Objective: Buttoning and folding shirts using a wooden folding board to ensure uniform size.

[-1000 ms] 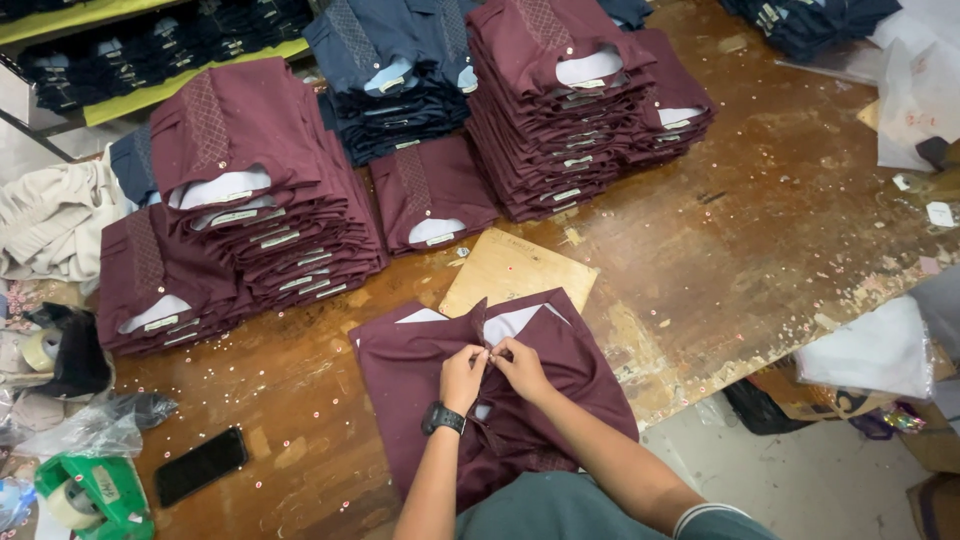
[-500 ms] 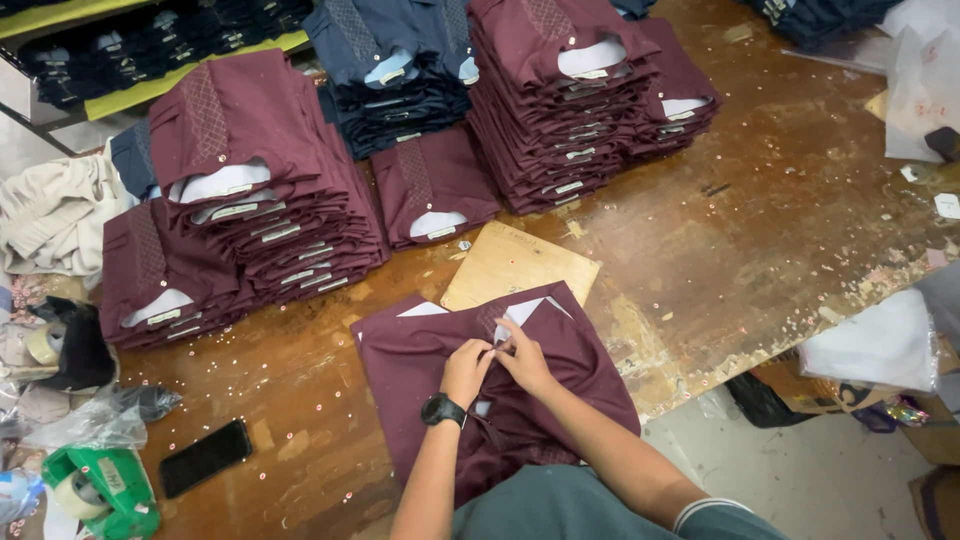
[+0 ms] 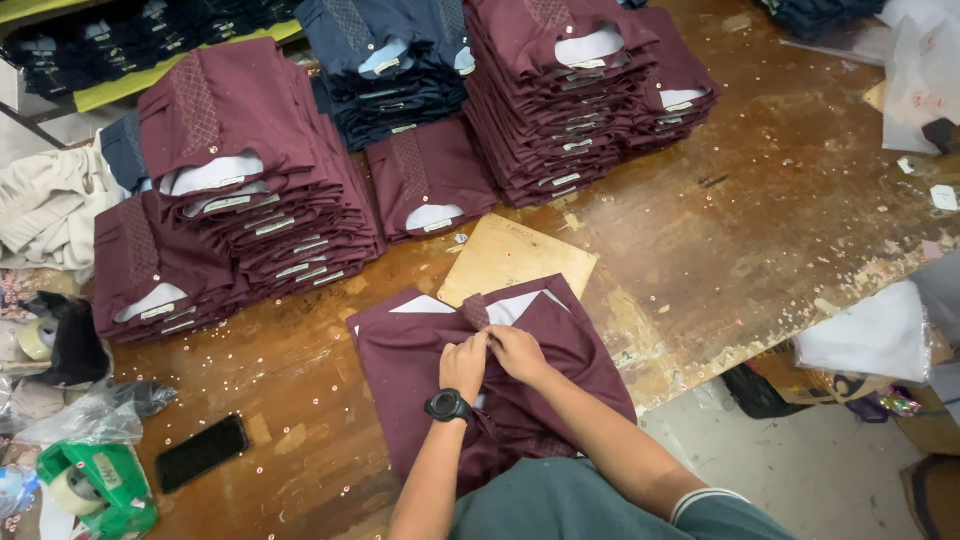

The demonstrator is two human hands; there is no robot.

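Maroon shirt (image 3: pixel 560 350) flat on wooden surface (image 3: pixel 760 230): left hand (image 3: pixel 464 365) and right hand (image 3: pixel 517 352) pinch its placket, folded maroon stacks (image 3: pixel 240 200) at eleven o'clock.

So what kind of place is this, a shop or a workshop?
Most likely a garment workshop or packing room. Tall stacks of folded maroon shirts and navy shirts cover a worn wooden table, and both hands work at one maroon shirt beside a folding board.

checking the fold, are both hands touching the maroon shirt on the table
Touching: the head view shows the left hand and right hand pressed onto the maroon shirt.
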